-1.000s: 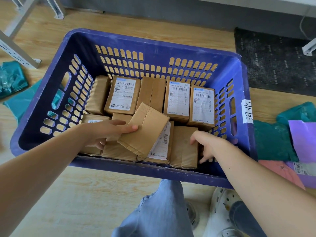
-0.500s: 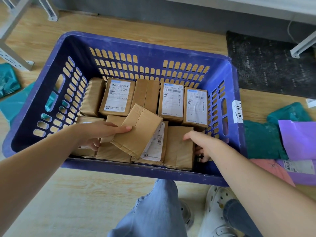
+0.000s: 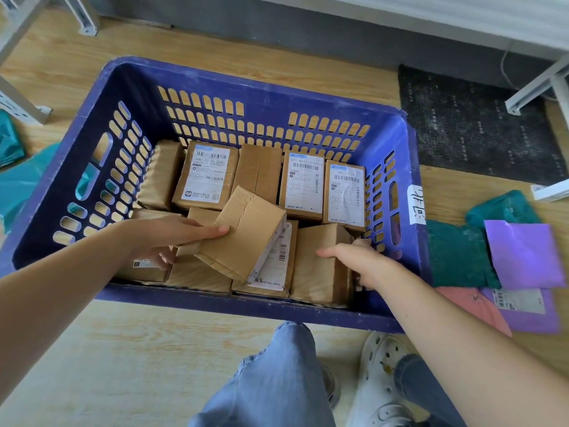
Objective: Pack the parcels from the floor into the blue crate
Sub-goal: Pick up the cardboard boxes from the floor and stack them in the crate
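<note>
Inside the crate, left hand pinches a tilted box by its 9 o'clock edge above the 6 o'clock row, while right hand clasps a packed box at 4 o'clock; that edge-only hold may let it slide askew.

Brown parcels cover the blue crate's floor, a tilted parcel lies over the front row; open room above them.

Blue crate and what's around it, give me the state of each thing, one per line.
Blue crate, upright on floor, partly filled with boxes.
Tilted box, slanted atop other boxes, held by left hand.
Near-right box, in crate, gripped by right hand.
Back-row boxes, packed side by side.
Purple mailer, on floor outside crate.
</note>
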Demonstrator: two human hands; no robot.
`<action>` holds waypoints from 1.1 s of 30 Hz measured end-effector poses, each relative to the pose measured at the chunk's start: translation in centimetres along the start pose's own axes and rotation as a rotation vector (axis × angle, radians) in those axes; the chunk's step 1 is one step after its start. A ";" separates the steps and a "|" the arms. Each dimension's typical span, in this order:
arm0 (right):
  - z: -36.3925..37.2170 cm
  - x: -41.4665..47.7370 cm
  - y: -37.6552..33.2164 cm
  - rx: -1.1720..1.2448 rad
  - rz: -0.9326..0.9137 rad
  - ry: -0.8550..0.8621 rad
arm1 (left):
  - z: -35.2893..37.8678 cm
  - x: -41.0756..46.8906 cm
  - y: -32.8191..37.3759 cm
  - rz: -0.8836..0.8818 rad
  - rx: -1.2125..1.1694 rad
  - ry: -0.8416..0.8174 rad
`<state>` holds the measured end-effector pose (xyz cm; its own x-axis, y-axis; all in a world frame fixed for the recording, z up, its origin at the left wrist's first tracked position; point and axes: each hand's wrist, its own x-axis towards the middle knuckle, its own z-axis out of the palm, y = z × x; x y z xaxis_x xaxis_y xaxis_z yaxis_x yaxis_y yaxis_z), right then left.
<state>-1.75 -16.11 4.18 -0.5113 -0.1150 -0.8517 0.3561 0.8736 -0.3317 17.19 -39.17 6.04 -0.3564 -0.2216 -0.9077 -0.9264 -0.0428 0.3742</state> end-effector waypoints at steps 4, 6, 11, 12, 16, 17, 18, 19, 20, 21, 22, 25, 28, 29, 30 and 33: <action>1.0 0.0 0.2 -0.232 -0.102 0.155 | 0.3 0.0 -0.1 0.012 0.003 0.014; 1.1 0.0 -0.1 -0.279 -0.108 0.131 | 0.6 0.0 -0.1 0.010 -0.002 0.017; 0.1 -0.6 -0.5 -0.524 -0.217 0.167 | 1.2 0.6 0.5 -0.012 -0.021 -0.024; 0.1 -0.7 -0.3 -0.592 -0.234 0.214 | 1.5 0.8 0.7 -0.007 -0.033 -0.046; 0.7 -0.4 0.1 -0.720 -0.226 0.301 | 2.4 1.2 1.2 -0.006 -0.007 -0.107; 1.0 -0.2 0.1 -0.728 -0.209 0.305 | 2.4 1.2 1.2 -0.007 -0.005 -0.113; 1.2 -0.1 0.2 -0.761 -0.201 0.317 | 2.3 1.2 1.2 -0.010 -0.010 -0.116; 1.5 -0.1 0.2 -0.822 -0.209 0.340 | 2.2 1.2 1.1 -0.008 -0.017 -0.117; 1.7 0.0 0.3 -0.897 -0.230 0.375 | 2.2 1.2 1.1 -0.005 -0.027 -0.119; 1.9 0.1 0.4 -0.959 -0.255 0.406 | 2.2 1.3 1.0 -0.001 -0.037 -0.121; 1.9 0.1 0.4 -0.993 -0.276 0.421 | 2.2 1.4 1.0 0.003 -0.046 -0.124; 1.4 -0.1 -0.1 -0.932 -0.304 0.424 | 2.3 1.6 1.2 0.001 -0.046 -0.140; 0.5 -0.3 -0.7 -0.781 -0.544 0.567 | 2.1 1.9 1.1 0.008 -0.050 -0.167; 0.4 -0.3 -0.9 -0.649 -0.614 0.527 | 2.2 2.0 1.0 0.017 -0.052 -0.175; 0.4 -0.3 -1.3 -0.429 -0.596 0.374 | 2.2 2.0 1.0 0.035 -0.046 -0.180; 1.4 -1.2 -2.6 0.167 -0.319 -0.240 | 2.6 1.6 0.9 0.106 0.017 -0.127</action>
<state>-0.98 -18.88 5.54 -0.4267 -0.4907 -0.7597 0.3414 0.6904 -0.6377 15.47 -37.04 4.42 -0.4636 -0.0986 -0.8805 -0.8844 -0.0093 0.4666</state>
